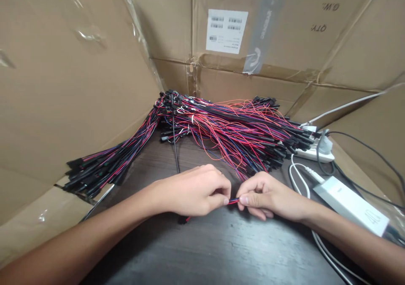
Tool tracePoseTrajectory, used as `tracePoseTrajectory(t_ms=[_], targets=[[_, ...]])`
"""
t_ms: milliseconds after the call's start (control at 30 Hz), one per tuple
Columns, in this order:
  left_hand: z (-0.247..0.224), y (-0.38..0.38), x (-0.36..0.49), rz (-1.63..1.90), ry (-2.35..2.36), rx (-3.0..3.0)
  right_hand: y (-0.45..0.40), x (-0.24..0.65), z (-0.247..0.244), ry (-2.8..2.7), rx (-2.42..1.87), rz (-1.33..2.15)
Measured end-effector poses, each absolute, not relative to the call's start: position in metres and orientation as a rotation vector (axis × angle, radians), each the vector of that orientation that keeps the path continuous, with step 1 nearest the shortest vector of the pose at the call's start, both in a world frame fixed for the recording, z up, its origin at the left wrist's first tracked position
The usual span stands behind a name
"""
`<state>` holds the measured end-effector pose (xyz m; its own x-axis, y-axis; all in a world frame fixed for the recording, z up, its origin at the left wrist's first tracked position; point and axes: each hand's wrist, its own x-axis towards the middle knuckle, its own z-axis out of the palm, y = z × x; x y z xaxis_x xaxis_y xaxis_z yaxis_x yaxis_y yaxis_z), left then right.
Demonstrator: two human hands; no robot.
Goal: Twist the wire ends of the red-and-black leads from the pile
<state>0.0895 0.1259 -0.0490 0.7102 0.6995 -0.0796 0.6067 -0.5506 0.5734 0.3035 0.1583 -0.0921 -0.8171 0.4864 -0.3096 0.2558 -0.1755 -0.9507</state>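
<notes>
Between my two hands runs a short stretch of thin red and dark wires [233, 201]. My left hand [202, 192] pinches it from the left, thumb against the curled fingers. From the right, my right hand [261, 196] holds the same wires between thumb and forefinger, its other fingers loosely curled. A small black connector end with a bit of red wire [183, 220] shows below my left hand. Just beyond the hands lies a large pile of red, blue and black wire cables [221, 129] with black ends. How the wires run inside my fingers is hidden.
Another cable bundle [110, 162] spreads at the left on the dark table [190, 251]. Cardboard walls [95, 65] enclose the table's left and back. At the right are a power strip [316, 152], a white power adapter [352, 205] and looping cords.
</notes>
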Motion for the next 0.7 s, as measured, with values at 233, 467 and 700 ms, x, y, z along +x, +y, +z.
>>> tracePoseTrajectory(t_ms=[233,467,700], targets=[[-0.048,0.129,0.085,0.186,0.999,2.349,0.157,0.302,-0.092,-1.852,-0.907,2.098],[-0.044,0.113,0.092,0.048,1.129,2.751,0.156,0.299,-0.088,-1.846,-0.926,2.054],[-0.033,0.115,0.087,0.004,1.153,2.781,0.158,0.298,-0.087,-1.847,-0.926,2.038]])
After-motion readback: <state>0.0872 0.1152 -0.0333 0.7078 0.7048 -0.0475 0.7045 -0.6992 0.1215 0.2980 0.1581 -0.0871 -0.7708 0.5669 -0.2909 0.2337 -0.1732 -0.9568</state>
